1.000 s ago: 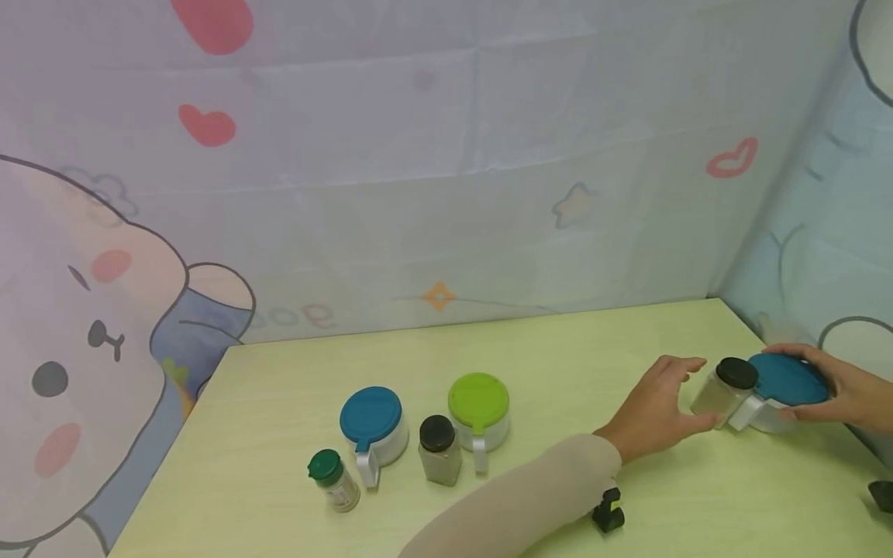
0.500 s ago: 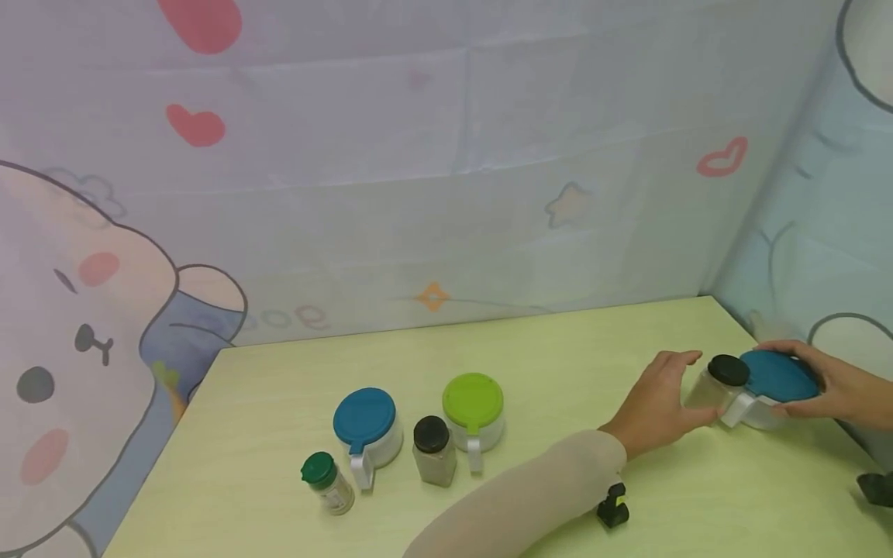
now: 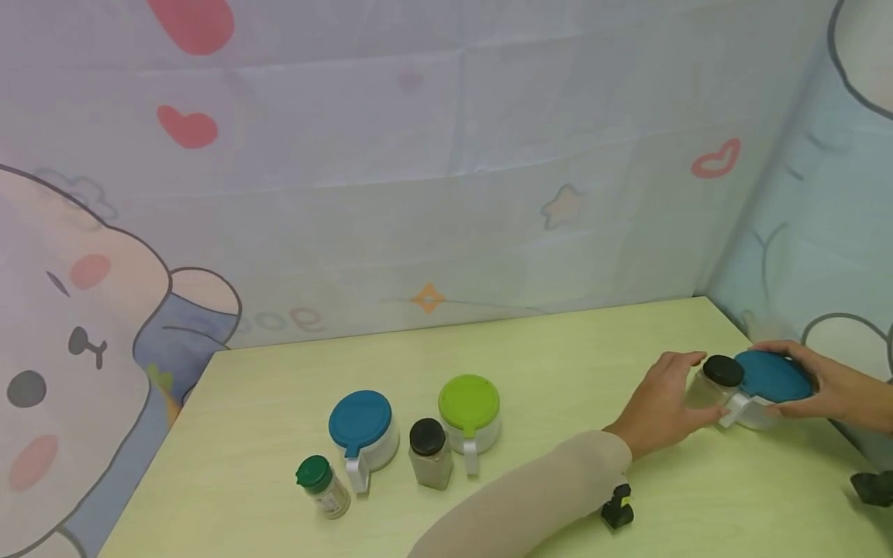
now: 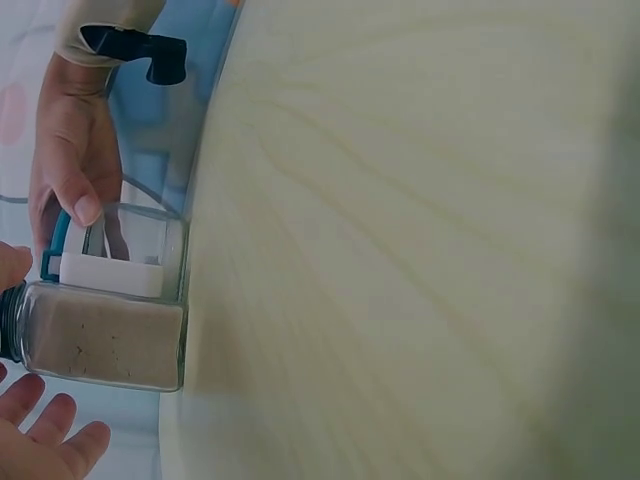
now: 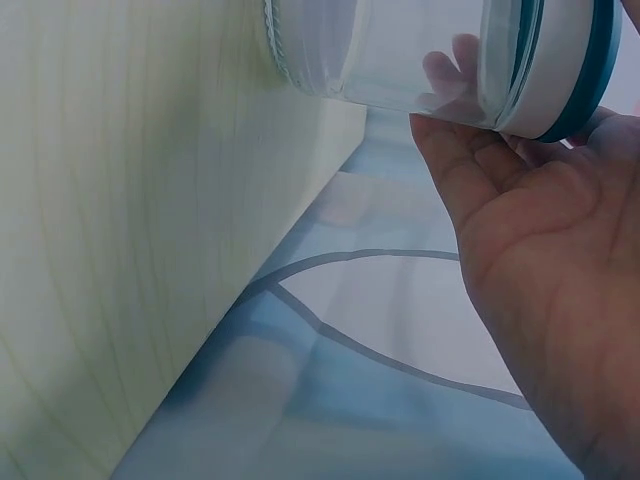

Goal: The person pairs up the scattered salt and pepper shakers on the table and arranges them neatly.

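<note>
At the right end of the table, my right hand [image 3: 833, 391] grips a glass jar with a blue lid [image 3: 773, 377] and a white handle [image 3: 736, 408]. Its fingers and thumb curl round the lid and upper wall, also visible in the right wrist view. Against this jar's left side stands a square glass seasoning bottle with a black cap [image 3: 724, 370]; brownish powder [image 4: 105, 338] fills it. My left hand [image 3: 659, 407] is spread about that bottle, thumb on one side and fingers on the other. A gap shows between the fingers [image 4: 50, 425] and the glass.
Left of my sleeve stand another blue-lidded jar [image 3: 360, 424], a green-lidded jar [image 3: 469, 403], a black-capped bottle [image 3: 429, 457] and a green-capped shaker [image 3: 323, 484]. Printed cloth [image 3: 363, 155] hangs behind the table [image 3: 558, 349] and along its right side.
My left hand has edged rightward, closer about the black-capped bottle. The right hand keeps its grip on the blue-lidded jar. The head view has shifted slightly, so the scene slides left.
</note>
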`<move>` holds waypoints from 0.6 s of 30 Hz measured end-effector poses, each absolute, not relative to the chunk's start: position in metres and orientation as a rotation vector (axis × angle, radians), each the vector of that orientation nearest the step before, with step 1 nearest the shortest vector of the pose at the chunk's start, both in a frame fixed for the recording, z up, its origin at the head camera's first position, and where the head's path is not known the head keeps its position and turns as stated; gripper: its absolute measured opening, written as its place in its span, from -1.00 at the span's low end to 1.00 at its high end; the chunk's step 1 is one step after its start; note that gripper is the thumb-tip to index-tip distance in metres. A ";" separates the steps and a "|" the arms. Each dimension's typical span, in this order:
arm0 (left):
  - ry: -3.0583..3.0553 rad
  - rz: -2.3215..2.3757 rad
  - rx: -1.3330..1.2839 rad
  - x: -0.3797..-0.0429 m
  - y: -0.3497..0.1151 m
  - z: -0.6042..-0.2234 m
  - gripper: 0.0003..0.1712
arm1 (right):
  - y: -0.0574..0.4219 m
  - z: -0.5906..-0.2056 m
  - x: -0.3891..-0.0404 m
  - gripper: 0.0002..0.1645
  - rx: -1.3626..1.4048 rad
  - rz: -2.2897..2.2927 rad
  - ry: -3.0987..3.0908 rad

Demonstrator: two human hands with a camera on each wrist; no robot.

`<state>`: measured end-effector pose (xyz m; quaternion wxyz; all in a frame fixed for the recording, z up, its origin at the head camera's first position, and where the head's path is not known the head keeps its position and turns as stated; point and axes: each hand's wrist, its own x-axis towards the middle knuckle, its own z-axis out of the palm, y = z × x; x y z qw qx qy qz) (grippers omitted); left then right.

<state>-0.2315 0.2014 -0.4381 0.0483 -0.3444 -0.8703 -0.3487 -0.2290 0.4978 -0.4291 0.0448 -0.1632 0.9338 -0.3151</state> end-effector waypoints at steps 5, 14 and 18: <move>-2.642 -0.998 -1.060 -0.231 0.204 -0.436 -0.17 | 0.498 -0.428 -0.229 0.06 -0.490 -0.948 2.848; -2.628 -0.974 -1.067 -0.234 0.210 -0.437 -0.17 | 0.496 -0.426 -0.227 0.08 -0.480 -0.925 2.865; -2.647 -0.980 -1.051 -0.235 0.215 -0.438 -0.16 | 0.496 -0.425 -0.226 0.09 -0.489 -0.941 2.848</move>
